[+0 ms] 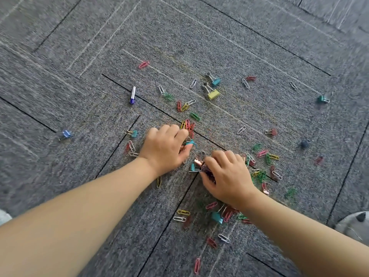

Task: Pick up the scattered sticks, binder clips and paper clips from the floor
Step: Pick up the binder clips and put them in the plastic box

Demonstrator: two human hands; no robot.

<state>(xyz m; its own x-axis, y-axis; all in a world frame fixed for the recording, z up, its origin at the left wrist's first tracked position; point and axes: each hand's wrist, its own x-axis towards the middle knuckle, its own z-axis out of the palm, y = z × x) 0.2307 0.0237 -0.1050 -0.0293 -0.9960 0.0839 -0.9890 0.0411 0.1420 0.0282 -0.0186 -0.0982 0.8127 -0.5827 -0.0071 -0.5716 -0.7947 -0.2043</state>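
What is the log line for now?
phase: gathering | left hand: pinches teal binder clip | right hand: grips bunch of clips | on carpet: stick, yellow binder clip, paper clips

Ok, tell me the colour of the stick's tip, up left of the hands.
Blue; the rest of the stick is white. Head view.

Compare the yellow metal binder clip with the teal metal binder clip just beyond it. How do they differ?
The yellow metal binder clip has a yellow body, the teal metal binder clip a teal one. The yellow clip looks larger than the teal. The yellow lies nearer the person, the teal farther. Both rest on grey carpet, wire handles pointing up-left.
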